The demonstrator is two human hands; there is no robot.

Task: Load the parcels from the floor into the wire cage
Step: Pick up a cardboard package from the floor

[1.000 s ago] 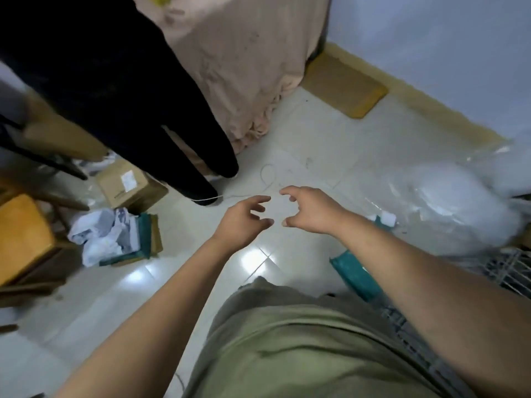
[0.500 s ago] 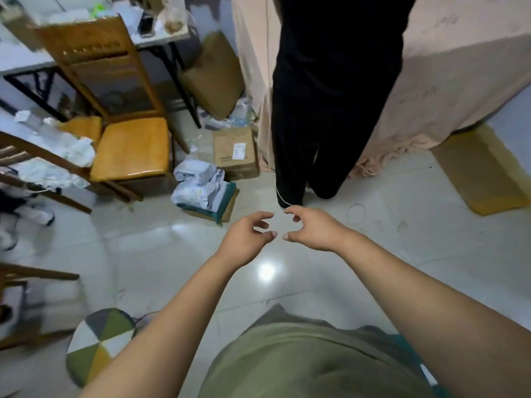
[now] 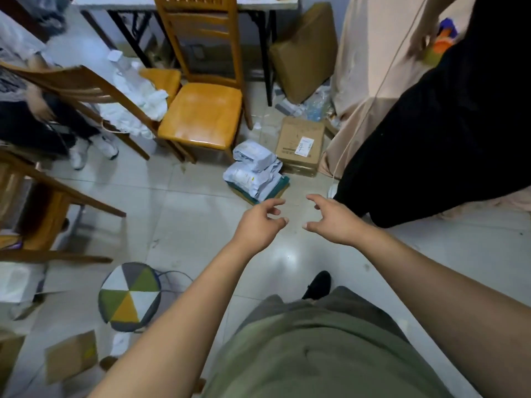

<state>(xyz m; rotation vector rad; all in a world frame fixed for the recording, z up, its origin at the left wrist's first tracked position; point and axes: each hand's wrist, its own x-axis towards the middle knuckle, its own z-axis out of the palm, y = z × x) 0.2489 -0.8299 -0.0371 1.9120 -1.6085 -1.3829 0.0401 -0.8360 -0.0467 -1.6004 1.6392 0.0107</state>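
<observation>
A pile of white-grey plastic mailer parcels (image 3: 254, 170) lies on a flat green parcel (image 3: 280, 187) on the tiled floor, just beyond my hands. A brown cardboard box (image 3: 301, 143) with a white label sits right behind the pile. My left hand (image 3: 258, 222) and my right hand (image 3: 333, 219) hover side by side over the floor, a short way before the pile, both empty with fingers curled and apart. The wire cage is out of view.
A person in black (image 3: 436, 133) stands close on the right, next to a draped beige cloth (image 3: 370, 67). Wooden chairs (image 3: 204, 110) stand left of the parcels. A round multicoloured stool (image 3: 129, 295) and flat cardboard (image 3: 71, 356) lie at lower left. A large brown parcel (image 3: 304, 50) leans by the table leg.
My view has swung left, away from the cage and the wall, toward the parcel pile and chairs. My empty hands have spread slightly apart and come nearer the pile.
</observation>
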